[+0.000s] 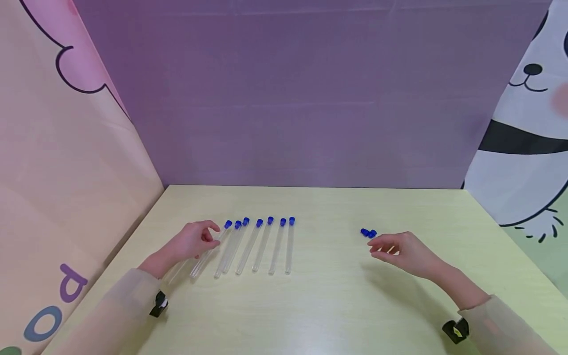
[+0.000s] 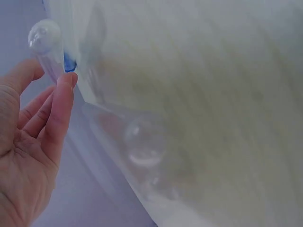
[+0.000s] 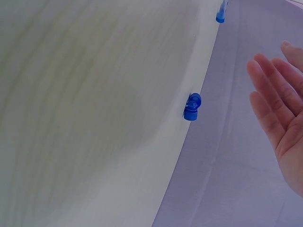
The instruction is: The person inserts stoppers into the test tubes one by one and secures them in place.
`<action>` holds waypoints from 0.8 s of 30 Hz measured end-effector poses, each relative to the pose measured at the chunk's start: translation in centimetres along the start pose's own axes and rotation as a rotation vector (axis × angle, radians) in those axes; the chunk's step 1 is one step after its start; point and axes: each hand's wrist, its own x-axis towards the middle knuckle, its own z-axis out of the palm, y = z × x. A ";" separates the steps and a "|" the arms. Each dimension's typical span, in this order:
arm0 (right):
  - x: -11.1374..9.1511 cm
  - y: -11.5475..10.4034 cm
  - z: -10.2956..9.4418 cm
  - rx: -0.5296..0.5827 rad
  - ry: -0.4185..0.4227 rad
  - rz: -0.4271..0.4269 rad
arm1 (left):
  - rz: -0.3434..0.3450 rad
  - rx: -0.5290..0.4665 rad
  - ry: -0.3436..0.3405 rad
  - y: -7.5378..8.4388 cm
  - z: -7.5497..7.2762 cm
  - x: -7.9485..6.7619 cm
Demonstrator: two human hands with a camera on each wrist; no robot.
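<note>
In the head view, my left hand (image 1: pixel 195 240) hovers over the leftmost capped clear test tube (image 1: pixel 205 264), with a gap between its thumb and forefinger. The left wrist view shows those fingertips beside a clear tube (image 2: pixel 45 40) with a rounded end; contact is unclear. A second clear tube (image 2: pixel 144 146) lies nearer that camera, and part of a tube (image 1: pixel 177 271) shows under the wrist in the head view. My right hand (image 1: pixel 406 251) is held above the table with fingers loosely bent and nothing in them, close to loose blue caps (image 1: pixel 368 232).
Several more blue-capped test tubes (image 1: pixel 264 246) lie side by side on the pale wooden table (image 1: pixel 319 305), caps toward the far edge. A purple cloth wall (image 1: pixel 310 98) stands behind the table. Printed panels flank it at left and right.
</note>
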 end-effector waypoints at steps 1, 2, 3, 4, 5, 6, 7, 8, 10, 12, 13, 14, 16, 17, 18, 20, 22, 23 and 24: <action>0.0 0.0 0.0 0.001 0.001 0.000 | -0.005 0.001 -0.006 -0.1 0.0 0.1; -0.1 0.1 0.0 -0.003 0.004 -0.004 | -0.015 0.001 -0.011 -0.1 0.1 0.2; -0.1 0.1 0.0 -0.007 0.006 -0.007 | -0.025 0.003 -0.015 -0.1 0.1 0.2; -0.1 0.1 0.0 -0.010 0.009 -0.010 | -0.035 0.001 -0.018 -0.2 0.2 0.3; -0.2 0.2 0.0 -0.013 0.012 -0.012 | -0.041 0.001 -0.022 -0.2 0.2 0.4; -0.2 0.2 0.0 -0.017 0.014 -0.014 | -0.046 0.000 -0.026 -0.2 0.2 0.4; -0.2 0.3 0.0 -0.021 0.017 -0.017 | -0.049 -0.002 -0.029 -0.2 0.3 0.5; -0.2 0.3 0.0 -0.023 0.017 -0.016 | -0.059 -0.004 -0.031 -0.2 0.3 0.5; -0.2 0.3 0.0 -0.020 0.014 -0.010 | -0.059 -0.008 -0.035 -0.3 0.4 0.6; -0.2 0.3 -0.1 -0.017 0.011 -0.004 | -0.060 -0.013 -0.038 -0.3 0.4 0.6; -0.2 0.3 -0.1 -0.017 0.010 -0.002 | -0.065 -0.016 -0.039 -0.3 0.4 0.6; -0.2 0.3 -0.1 -0.018 0.008 0.003 | -0.070 -0.020 -0.039 -0.3 0.5 0.6; -0.1 0.3 -0.2 -0.024 0.004 0.007 | -0.073 -0.029 -0.042 -0.3 0.5 0.6; 0.0 0.3 -0.2 -0.025 0.003 0.008 | -0.074 -0.033 -0.042 -0.3 0.5 0.7; 0.0 0.4 -0.2 -0.027 0.000 0.008 | -0.075 -0.036 -0.041 -0.3 0.6 0.7; 0.1 0.5 -0.1 -0.030 -0.004 0.003 | -0.074 -0.039 -0.041 -0.3 0.6 0.7; 0.1 0.6 -0.1 -0.030 -0.008 -0.004 | -0.070 -0.042 -0.039 -0.3 0.6 0.7; 0.2 0.7 -0.1 -0.030 -0.008 -0.009 | -0.067 -0.042 -0.038 -0.3 0.7 0.7; 0.2 0.7 -0.1 -0.032 -0.010 -0.011 | -0.064 -0.041 -0.036 -0.3 0.6 0.6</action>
